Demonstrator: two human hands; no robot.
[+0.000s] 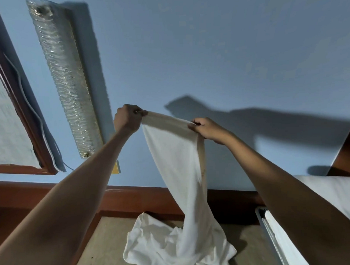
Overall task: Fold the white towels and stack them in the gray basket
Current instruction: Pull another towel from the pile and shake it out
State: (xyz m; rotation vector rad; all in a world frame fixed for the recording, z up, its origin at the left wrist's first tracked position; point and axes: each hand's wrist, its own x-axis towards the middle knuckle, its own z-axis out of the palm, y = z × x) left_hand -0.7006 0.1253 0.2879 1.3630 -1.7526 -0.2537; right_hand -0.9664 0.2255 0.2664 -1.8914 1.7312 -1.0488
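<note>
A white towel (175,162) hangs in the air in front of the blue wall. My left hand (128,117) grips its upper left corner and my right hand (206,129) pinches the top edge a short way to the right. The cloth falls from the hands in a long drape. Its lower end lies crumpled on the tan table (106,245), where it merges with a heap of white cloth (154,240). The gray basket (273,238) shows only as a rim at the lower right, with white folded cloth (283,241) inside it.
A long bubble-wrapped object (63,80) leans on the wall at the left, beside a wooden window frame (20,110) with a white cable. A wooden rail (132,197) runs behind the table. A white pillow (339,192) lies at the right.
</note>
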